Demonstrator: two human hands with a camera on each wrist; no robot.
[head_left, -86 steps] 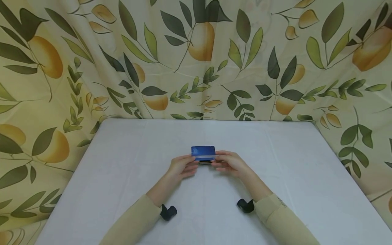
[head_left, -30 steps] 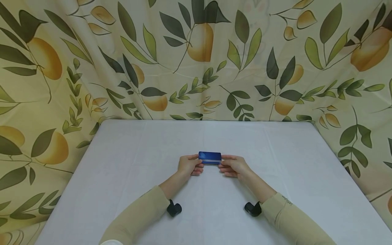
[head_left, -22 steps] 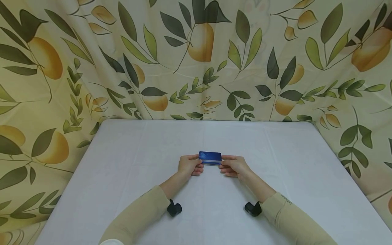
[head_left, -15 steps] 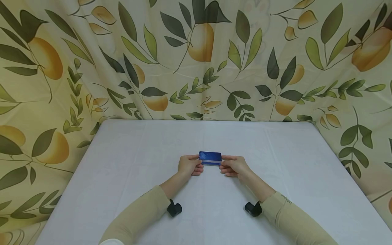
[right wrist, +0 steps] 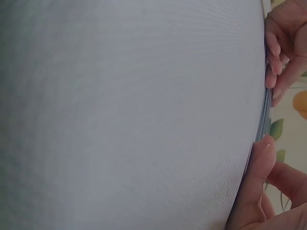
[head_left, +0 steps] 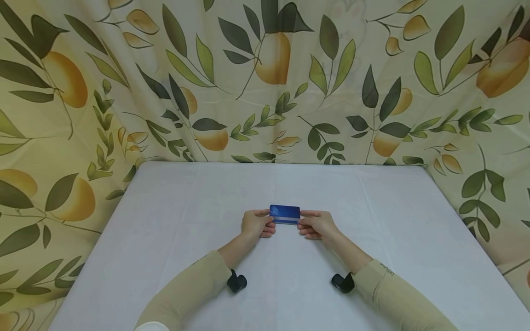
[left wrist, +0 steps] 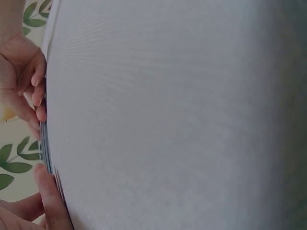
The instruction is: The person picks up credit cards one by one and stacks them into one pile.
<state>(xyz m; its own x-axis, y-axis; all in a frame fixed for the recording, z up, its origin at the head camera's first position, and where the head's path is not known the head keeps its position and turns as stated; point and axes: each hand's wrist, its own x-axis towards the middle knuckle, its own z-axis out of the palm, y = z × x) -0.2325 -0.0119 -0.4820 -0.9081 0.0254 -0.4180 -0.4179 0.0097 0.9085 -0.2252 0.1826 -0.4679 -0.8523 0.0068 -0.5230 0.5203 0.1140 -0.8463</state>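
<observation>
A blue card (head_left: 285,211) with a pale stripe lies flat, face up, at the middle of the table in the head view. From the side, the wrist views show several thin layers under it, a stack of cards (left wrist: 45,146) seen edge-on (right wrist: 263,120). My left hand (head_left: 256,224) pinches the stack's left end, its thumb over the near corner. The right end is pinched by my right hand (head_left: 318,224), fingers along the short edge. The lower cards are hidden from above. Whether the stack touches the cloth cannot be told.
A white cloth (head_left: 198,193) covers the table, whose far edge meets a curtain (head_left: 265,101) printed with leaves and fruit. A black wrist camera (head_left: 237,281) sits by the left sleeve and another black camera (head_left: 342,283) by the right sleeve.
Since the oldest frame, both hands and the blue card have moved right and slightly nearer; the dark piece showing below the card is now covered. Over the last second, hands and card barely move.
</observation>
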